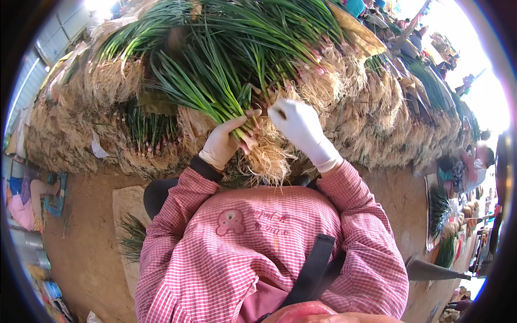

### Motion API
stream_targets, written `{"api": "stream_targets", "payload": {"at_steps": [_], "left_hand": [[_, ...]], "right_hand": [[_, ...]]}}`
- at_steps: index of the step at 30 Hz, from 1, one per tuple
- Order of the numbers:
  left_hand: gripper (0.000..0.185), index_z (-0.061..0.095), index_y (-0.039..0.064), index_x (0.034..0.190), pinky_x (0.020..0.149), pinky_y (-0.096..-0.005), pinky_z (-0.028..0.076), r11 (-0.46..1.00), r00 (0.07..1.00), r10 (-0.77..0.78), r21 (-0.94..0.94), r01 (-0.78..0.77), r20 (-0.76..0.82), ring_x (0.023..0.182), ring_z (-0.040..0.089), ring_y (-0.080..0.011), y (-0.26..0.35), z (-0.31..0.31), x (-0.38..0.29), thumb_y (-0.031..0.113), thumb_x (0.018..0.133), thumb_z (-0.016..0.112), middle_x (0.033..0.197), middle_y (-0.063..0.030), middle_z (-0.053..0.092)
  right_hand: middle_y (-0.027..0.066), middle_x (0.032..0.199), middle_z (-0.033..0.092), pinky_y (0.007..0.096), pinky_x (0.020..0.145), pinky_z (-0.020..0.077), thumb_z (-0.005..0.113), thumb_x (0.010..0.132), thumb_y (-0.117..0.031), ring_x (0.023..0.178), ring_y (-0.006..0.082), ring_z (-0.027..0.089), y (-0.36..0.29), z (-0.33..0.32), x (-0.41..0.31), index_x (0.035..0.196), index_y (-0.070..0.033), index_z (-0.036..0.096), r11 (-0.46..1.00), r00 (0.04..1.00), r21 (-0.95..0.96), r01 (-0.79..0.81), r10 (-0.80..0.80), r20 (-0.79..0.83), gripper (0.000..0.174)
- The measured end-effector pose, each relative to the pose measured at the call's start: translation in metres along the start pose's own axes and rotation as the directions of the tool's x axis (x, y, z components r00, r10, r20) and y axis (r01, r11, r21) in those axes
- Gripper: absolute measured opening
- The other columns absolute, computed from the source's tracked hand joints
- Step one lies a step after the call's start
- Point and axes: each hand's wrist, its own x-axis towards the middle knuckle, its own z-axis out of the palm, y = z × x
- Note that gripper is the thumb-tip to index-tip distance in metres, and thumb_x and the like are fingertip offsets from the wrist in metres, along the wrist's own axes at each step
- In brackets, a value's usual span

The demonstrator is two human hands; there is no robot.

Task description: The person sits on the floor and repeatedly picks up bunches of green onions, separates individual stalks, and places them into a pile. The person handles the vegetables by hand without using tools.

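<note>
My left hand, in a thin whitish glove, is closed around a bunch of green garlic plants. Their leaves point up and to the left, and their pale bulbs and tangled roots hang towards my chest. Just right of the bunch is my right hand, in a white glove, with its fingers curled together near the root ends of other plants; whether it pinches anything is hidden. In front of me rises a large heap of the same plants, roots facing me.
More root bundles line the heap at left and right. A tan sheet with some green leaves lies on the dirt floor to my left. At the far right, a seated person is beside more plants. A grey tapered object is near my right elbow.
</note>
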Motion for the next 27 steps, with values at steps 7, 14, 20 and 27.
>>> {"api": "stream_targets", "payload": {"at_steps": [7,14,20,27], "left_hand": [[0.021,0.061,-0.002,0.115,0.094,-0.0410,0.055,0.996,1.000,0.019,0.091,-0.018,-0.015,0.104,0.067,-0.0288,-0.014,0.008,-0.015,0.006,0.097,0.057,0.114,-0.0157,0.067],[0.026,0.059,-0.001,0.118,0.097,-0.0428,0.054,0.997,0.997,0.075,0.003,-0.075,-0.015,0.096,0.065,-0.0220,-0.002,0.011,-0.024,0.013,0.096,0.060,0.110,-0.0103,0.065],[0.028,0.063,0.002,0.115,0.112,-0.0579,0.043,0.910,0.991,0.131,-0.394,-0.128,-0.019,0.120,0.064,-0.0248,0.013,0.010,-0.039,0.019,0.093,0.062,0.132,-0.0123,0.066],[0.054,0.047,0.001,0.144,0.089,-0.0363,0.055,0.845,0.995,0.066,-0.535,-0.015,0.076,0.094,0.063,-0.0209,0.013,-0.002,-0.030,0.021,0.097,0.065,0.104,-0.0078,0.065]], "right_hand": [[0.0186,0.080,0.071,0.0415,0.073,0.0548,0.069,0.092,-0.039,0.078,0.0332,0.072,-0.011,0.016,0.030,0.098,-0.001,0.072,0.958,0.987,0.285,-0.006,-0.040,0.153,0.039],[0.0024,0.073,0.066,0.0274,0.060,0.0468,0.066,0.100,-0.030,0.064,0.0102,0.058,-0.003,0.031,0.017,0.097,-0.001,0.071,0.753,0.986,0.636,-0.167,0.135,0.099,0.029],[0.0105,0.082,0.069,0.0335,0.074,0.0544,0.055,0.104,-0.044,0.079,0.0184,0.068,0.020,-0.009,-0.002,0.106,-0.004,0.068,0.948,0.885,0.173,-0.266,0.169,0.435,0.043],[0.0114,0.069,0.069,0.0369,0.059,0.0569,0.060,0.099,-0.042,0.057,0.0220,0.068,0.013,0.014,0.023,0.095,-0.002,0.068,0.927,0.992,-0.354,0.123,-0.114,0.046,0.040]]}}
